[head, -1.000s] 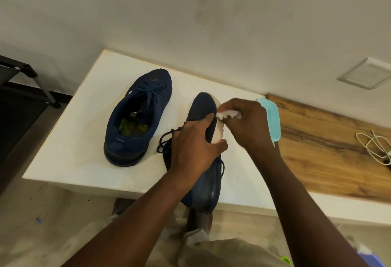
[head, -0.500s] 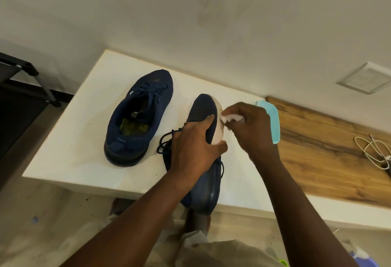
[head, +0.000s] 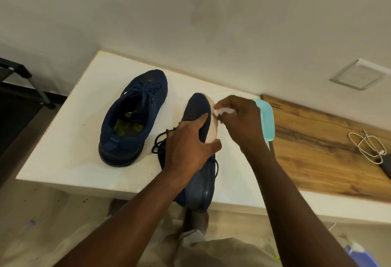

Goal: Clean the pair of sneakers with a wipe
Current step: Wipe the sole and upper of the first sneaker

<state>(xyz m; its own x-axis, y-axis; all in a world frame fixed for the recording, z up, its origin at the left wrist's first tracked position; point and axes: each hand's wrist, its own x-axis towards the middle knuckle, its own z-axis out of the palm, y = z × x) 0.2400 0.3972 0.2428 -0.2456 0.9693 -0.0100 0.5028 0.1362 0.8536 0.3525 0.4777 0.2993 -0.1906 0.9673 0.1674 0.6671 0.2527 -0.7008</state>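
Two navy sneakers are on a white table (head: 69, 150). One sneaker (head: 135, 116) stands upright at the left, laces tied, something yellow-green inside. The other sneaker (head: 197, 108) is tipped on its side with its pale sole edge facing right, its heel over the table's front edge. My left hand (head: 190, 146) grips it across the middle. My right hand (head: 243, 122) pinches a small white wipe (head: 224, 111) against the sole edge near the toe.
A light blue wipe packet (head: 266, 120) lies just behind my right hand. To the right runs a wooden counter (head: 317, 150) with a coiled white cable (head: 368, 146). A dark metal rack (head: 21, 88) stands at the far left. A wall rises behind the table.
My right hand with the wipe slid back along the sole edge and has returned toward the toe. The left hand and both sneakers have stayed put.
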